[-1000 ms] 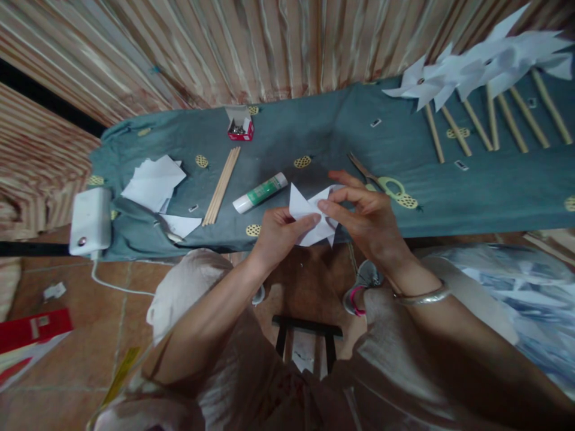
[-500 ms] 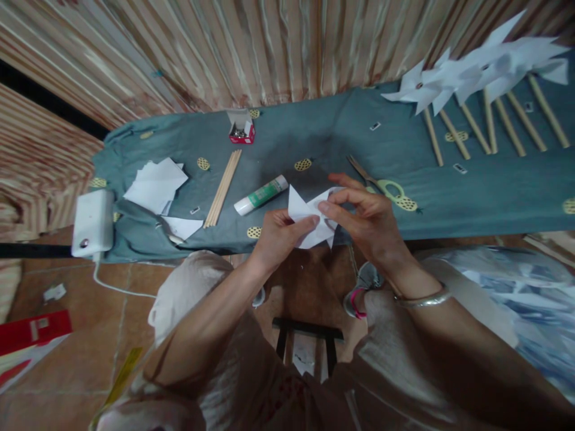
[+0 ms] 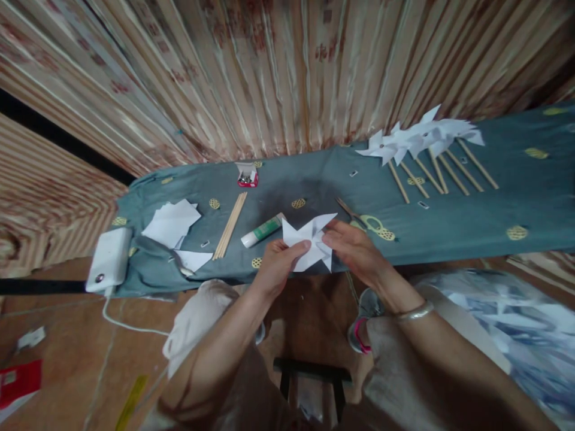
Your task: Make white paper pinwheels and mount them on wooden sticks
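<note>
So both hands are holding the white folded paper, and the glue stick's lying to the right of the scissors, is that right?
Not quite: the glue stick lies to the left of the scissors, as the head view shows. The left hand and right hand do both hold the white folded paper.

Left grip (image 3: pixel 278 263) partly hidden behind paper pinwheel (image 3: pixel 313 254); red packet (image 3: pixel 24 381) cut by left edge

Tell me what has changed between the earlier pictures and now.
The right hand has drawn its spread fingers together, and the white folded-paper pinwheel now shows its upper right blade more fully. The camera view has shifted, so the scene sits lower in the picture. Nothing was let go: the left hand keeps its grip on the pinwheel. The white glue stick with a green label lies as before.
</note>
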`<state>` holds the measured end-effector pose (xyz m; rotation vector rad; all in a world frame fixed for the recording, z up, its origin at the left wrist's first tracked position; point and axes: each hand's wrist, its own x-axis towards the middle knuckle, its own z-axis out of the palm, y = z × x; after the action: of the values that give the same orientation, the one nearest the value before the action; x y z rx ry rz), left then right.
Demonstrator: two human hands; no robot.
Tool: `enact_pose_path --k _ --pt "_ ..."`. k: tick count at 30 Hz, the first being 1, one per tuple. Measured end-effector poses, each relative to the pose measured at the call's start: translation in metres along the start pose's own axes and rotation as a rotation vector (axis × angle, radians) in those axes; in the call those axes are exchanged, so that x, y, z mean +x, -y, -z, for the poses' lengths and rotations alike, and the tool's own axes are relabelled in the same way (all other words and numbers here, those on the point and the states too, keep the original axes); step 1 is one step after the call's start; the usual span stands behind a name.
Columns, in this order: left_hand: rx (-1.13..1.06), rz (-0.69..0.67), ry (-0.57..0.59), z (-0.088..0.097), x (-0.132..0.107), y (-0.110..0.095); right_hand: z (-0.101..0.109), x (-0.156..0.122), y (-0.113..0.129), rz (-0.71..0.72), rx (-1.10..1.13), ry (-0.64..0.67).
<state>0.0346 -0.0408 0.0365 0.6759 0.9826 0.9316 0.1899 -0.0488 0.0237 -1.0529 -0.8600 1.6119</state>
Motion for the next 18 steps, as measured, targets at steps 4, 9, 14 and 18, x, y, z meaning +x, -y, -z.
enact_pose_path --k 4,9,14,18 --pt "0.087 -0.034 -0.026 0.000 0.001 0.002 -0.005 0.001 -0.003 0.009 0.047 -0.034" --pt "0.176 -0.110 -0.055 0.002 0.001 0.006 -0.009 0.001 -0.001 0.037 0.030 -0.049" --pt "0.284 -0.234 -0.025 0.003 -0.001 0.008 -0.013 -0.003 0.004 0.047 0.024 -0.060" --pt "0.421 -0.338 -0.004 0.001 -0.006 0.007 -0.016 -0.010 0.014 0.045 0.059 -0.072"
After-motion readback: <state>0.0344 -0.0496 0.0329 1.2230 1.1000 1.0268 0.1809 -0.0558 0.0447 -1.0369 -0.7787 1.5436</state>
